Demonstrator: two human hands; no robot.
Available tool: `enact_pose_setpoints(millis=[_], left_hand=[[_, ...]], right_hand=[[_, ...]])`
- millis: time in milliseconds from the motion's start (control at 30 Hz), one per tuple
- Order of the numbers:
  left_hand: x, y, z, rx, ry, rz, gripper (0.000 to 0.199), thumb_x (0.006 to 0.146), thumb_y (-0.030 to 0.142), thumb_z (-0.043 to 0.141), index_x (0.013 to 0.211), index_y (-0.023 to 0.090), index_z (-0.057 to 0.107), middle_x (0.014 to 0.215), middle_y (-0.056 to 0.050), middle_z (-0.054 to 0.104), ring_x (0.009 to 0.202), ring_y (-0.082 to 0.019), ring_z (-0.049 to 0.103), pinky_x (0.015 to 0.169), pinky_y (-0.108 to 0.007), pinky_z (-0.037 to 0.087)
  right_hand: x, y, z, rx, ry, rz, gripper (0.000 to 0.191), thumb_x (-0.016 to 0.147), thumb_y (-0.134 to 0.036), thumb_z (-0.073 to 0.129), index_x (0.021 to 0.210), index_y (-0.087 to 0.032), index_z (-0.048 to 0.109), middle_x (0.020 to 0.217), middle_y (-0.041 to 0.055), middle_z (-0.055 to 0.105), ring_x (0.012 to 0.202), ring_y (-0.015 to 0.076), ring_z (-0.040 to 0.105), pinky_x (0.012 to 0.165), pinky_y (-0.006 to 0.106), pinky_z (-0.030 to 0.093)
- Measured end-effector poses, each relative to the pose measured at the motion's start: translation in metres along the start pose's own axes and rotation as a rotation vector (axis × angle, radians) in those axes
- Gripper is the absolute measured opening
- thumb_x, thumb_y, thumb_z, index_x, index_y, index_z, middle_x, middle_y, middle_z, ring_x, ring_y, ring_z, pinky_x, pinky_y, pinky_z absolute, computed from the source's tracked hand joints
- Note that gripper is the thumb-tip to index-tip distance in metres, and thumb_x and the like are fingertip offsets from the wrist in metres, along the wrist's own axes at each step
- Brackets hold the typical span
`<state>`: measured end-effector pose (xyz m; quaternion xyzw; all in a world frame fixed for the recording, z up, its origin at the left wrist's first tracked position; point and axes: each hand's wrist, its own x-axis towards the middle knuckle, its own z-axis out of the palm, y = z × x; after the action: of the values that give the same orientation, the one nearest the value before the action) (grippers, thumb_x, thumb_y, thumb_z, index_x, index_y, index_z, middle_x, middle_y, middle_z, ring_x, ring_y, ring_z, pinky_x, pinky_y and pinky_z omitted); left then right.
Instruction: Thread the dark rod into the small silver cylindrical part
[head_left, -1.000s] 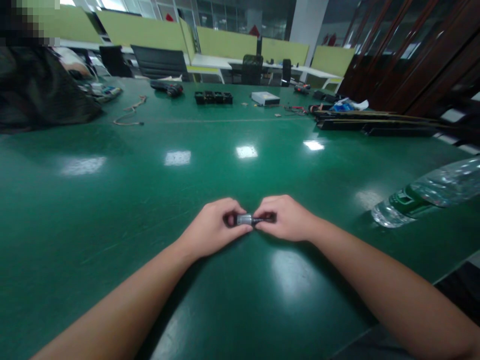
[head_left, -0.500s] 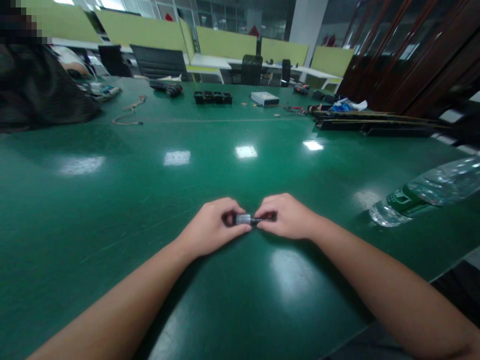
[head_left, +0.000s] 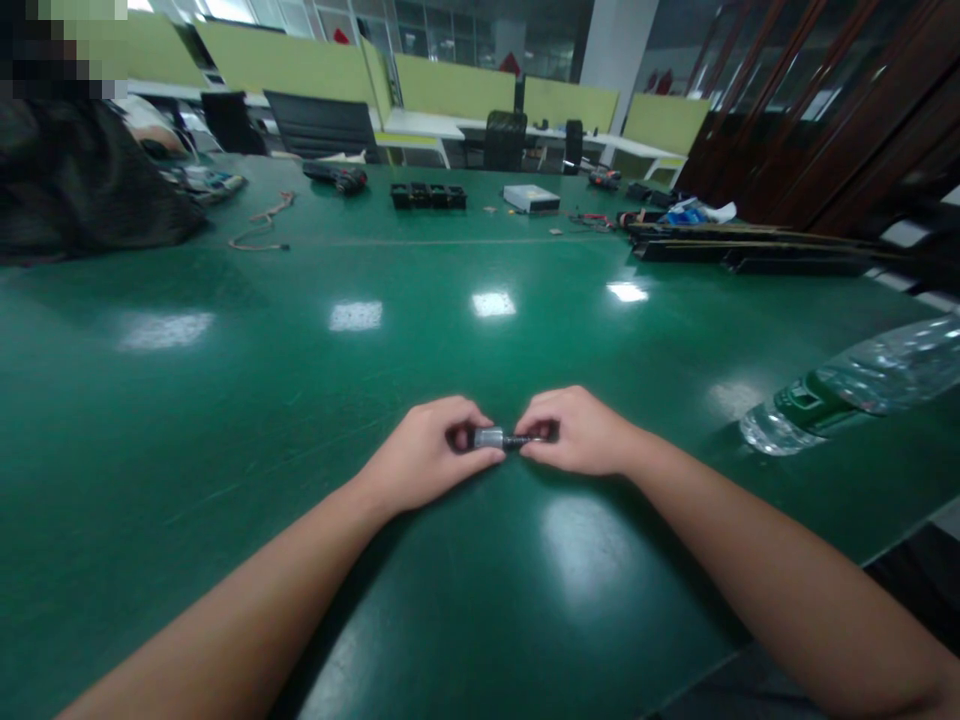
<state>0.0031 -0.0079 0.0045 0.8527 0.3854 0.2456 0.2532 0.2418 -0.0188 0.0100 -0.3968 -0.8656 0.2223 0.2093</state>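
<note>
Low over the green table (head_left: 420, 340), my left hand (head_left: 427, 455) is closed, its thumb and fingers pinching a small cylindrical piece with a silver body (head_left: 489, 438) and black ends. From that body a narrow, dark, ridged end (head_left: 516, 441) points right. My right hand (head_left: 577, 430) pinches the tip of this end between thumb and fingertips. Both hands face each other with the piece lying level between them. The exact kind of the piece is too small to make out, and its left end is partly hidden by my left fingers.
At the right lies a clear plastic bottle (head_left: 825, 395) with a green label. Along the far side are a black slotted block (head_left: 428, 196), a grey-white box (head_left: 531, 198), a cord (head_left: 262, 225), a dark power tool (head_left: 335, 177) and long black strips (head_left: 697, 243). A person's dark sleeve (head_left: 90, 180) shows far left.
My right hand has shifted slightly right along the dark end, so a bit more of it shows. The left hand keeps its grip on the silver body.
</note>
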Motion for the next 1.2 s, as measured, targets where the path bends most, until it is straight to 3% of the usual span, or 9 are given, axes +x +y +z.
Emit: enact_pose_setpoints(millis=[767, 1200], left_hand=[[-0.001, 0.001, -0.001, 0.006, -0.018, -0.022, 0.025, 0.082, 0.042, 0.072, 0.092, 0.019, 0.071, 0.074, 0.000, 0.063, 0.065, -0.014, 0.058, 0.061, -0.025, 0.043], [-0.001, 0.000, 0.000, 0.004, -0.025, -0.035, 0.027, 0.083, 0.044, 0.071, 0.092, 0.020, 0.071, 0.074, 0.000, 0.063, 0.066, -0.015, 0.058, 0.062, -0.026, 0.043]], right_hand=[[-0.004, 0.006, -0.016, 0.048, -0.086, 0.101, 0.012, 0.075, -0.018, 0.073, 0.086, -0.015, 0.076, 0.078, 0.0017, 0.069, 0.069, 0.0108, 0.062, 0.065, 0.022, 0.047], [-0.012, 0.024, -0.032, 0.037, -0.125, 0.170, 0.013, 0.073, -0.019, 0.075, 0.086, -0.016, 0.077, 0.078, 0.0012, 0.070, 0.067, 0.0109, 0.062, 0.063, 0.022, 0.047]])
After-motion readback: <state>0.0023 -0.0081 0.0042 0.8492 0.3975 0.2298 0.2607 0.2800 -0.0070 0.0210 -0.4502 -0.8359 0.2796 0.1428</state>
